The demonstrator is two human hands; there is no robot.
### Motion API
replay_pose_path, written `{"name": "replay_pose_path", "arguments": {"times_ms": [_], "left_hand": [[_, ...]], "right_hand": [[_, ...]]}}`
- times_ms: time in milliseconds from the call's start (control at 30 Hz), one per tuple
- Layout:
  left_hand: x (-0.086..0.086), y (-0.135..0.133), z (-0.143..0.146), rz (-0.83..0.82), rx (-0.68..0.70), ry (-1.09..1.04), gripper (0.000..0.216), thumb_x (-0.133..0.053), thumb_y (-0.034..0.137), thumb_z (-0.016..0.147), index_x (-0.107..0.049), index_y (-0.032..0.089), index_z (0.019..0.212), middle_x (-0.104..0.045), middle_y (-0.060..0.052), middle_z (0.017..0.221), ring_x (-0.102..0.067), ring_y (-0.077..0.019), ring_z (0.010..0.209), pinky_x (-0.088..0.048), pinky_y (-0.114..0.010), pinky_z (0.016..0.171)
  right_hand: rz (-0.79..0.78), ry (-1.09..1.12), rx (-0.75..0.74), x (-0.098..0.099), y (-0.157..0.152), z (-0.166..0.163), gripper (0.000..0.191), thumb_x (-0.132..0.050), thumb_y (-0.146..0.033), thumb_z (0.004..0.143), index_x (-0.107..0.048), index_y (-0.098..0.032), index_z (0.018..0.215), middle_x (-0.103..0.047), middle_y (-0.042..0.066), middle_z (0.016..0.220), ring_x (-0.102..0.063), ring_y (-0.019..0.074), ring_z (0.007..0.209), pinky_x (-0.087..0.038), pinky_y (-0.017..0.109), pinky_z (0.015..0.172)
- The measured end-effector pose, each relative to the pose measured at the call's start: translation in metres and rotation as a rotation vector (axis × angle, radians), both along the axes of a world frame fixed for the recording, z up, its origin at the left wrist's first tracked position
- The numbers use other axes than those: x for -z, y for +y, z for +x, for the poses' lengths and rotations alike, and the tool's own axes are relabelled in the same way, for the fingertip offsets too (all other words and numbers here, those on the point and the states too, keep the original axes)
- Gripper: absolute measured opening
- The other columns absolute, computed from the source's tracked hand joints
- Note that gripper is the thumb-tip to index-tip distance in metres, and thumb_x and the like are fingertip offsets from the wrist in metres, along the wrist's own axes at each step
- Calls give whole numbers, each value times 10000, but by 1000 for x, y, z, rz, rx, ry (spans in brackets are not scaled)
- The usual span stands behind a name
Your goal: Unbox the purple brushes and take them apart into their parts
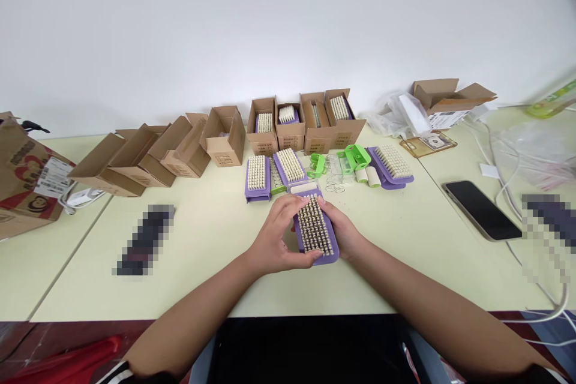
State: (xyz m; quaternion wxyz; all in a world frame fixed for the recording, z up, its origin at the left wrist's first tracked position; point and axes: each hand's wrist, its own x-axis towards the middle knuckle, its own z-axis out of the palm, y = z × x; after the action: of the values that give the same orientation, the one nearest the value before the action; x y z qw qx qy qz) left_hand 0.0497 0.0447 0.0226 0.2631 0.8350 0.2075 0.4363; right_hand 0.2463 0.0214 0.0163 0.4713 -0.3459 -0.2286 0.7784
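Note:
A purple brush with pale bristles (315, 231) lies bristles-up just above the table's middle, gripped from both sides. My left hand (274, 237) wraps its left edge with curled fingers. My right hand (344, 231) closes on its right edge. Just beyond it rest more purple brushes (258, 175) (290, 166) (392, 163), green plastic parts (357, 156), two small white rolls (368, 176) and thin wire rings (335, 183).
Small cardboard boxes holding brushes (288, 129) stand in a row at the back. Empty open boxes (148, 156) lie tipped to the left. A large printed carton (27, 177) sits far left. A phone (481, 210), cables and plastic bags (535, 153) are on the right.

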Motion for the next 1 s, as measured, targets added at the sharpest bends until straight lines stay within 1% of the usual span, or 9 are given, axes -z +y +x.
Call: {"name": "replay_pose_path", "arguments": {"times_ms": [200, 367, 500, 667, 833, 1000], "left_hand": [[-1, -1, 2, 13, -6, 5, 991, -921, 439, 815, -429, 315, 1666, -576, -158, 1495, -560, -394, 1419, -478, -681, 1223], [-4, -4, 3, -10, -15, 27, 991, -890, 369, 788, -429, 298, 1662, -557, -161, 1530, -537, -403, 1448, -455, -681, 1242], [-7, -5, 2, -15, -25, 56, 975, -868, 364, 785, -435, 300, 1655, -562, -158, 1521, -543, -405, 1440, -452, -678, 1244], [-5, -5, 1, -77, -18, 92, 991, -878, 399, 792, -424, 307, 1667, -548, -159, 1564, -510, -412, 1484, -442, -670, 1267], [-4, -6, 0, -116, -8, 116, 1022, -881, 412, 815, -381, 306, 1699, -513, -170, 1621, -466, -425, 1537, -406, -690, 1295], [-1, -6, -1, -73, -10, 106, 1048, -893, 440, 817, -358, 325, 1711, -509, -175, 1594, -483, -428, 1516, -432, -693, 1271]], "right_hand": [[13, -14, 17, 2, 0, 0, 533, -807, -706, 903, -762, -225, 1127, -838, 92, 923, -820, 325, 913, -657, 423, 702], [1, -3, 33, 4, 0, 0, 536, -819, -697, 901, -763, -227, 1153, -838, 86, 952, -814, 327, 952, -662, 440, 762], [-9, 13, 26, 6, 0, -1, 527, -816, -692, 907, -759, -231, 1154, -834, 84, 964, -810, 330, 984, -664, 460, 822], [-11, 20, 51, 5, 0, -1, 470, -822, -652, 917, -752, -231, 1113, -830, 76, 961, -806, 330, 1012, -661, 487, 908], [-23, 32, 48, 5, 1, -1, 449, -793, -646, 946, -758, -237, 1127, -834, 85, 980, -810, 329, 995, -670, 491, 883], [-35, 18, 35, 8, 1, -1, 489, -784, -676, 935, -753, -237, 1149, -835, 95, 972, -811, 340, 996, -675, 494, 852]]}}
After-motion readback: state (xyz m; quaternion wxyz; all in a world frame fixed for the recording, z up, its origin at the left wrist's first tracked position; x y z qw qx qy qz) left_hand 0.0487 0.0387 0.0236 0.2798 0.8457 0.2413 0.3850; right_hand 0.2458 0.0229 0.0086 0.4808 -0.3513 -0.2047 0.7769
